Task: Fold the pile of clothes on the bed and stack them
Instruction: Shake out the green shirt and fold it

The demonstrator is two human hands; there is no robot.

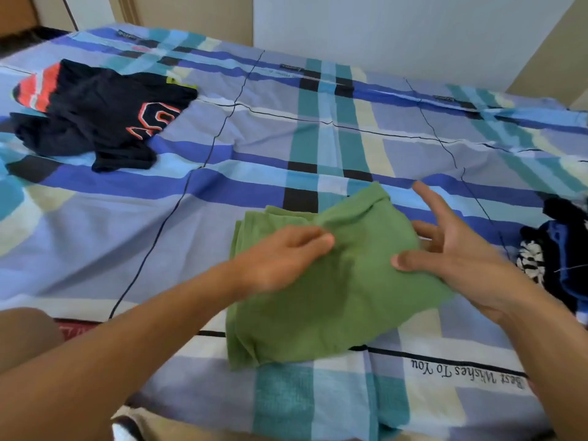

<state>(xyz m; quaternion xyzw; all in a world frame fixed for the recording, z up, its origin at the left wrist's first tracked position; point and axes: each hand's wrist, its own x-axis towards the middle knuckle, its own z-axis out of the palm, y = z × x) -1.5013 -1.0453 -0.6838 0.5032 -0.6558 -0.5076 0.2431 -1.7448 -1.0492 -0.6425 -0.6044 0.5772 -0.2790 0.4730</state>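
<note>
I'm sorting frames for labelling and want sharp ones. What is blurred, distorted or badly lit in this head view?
Head view: the left hand is motion-smeared over the green garment; the right hand is slightly soft; the bedsheet stripes bow from the wide lens; the light is soft and even, with no glare; the printed lettering reads clearly.

A half-folded garment (334, 297) lies on the bed (286, 132), close to its near edge. The left hand (280, 259) rests on top of the garment, and the right hand (455, 259) is at the garment's right edge with its thumb on the fabric. Far behind and to the left of the garment lies a numbered jersey (95, 119). Right of the garment, at the bed's side, sits a pile of clothes (560, 249). Printed lettering (467, 375) runs just in front of the garment, to its right.
</note>
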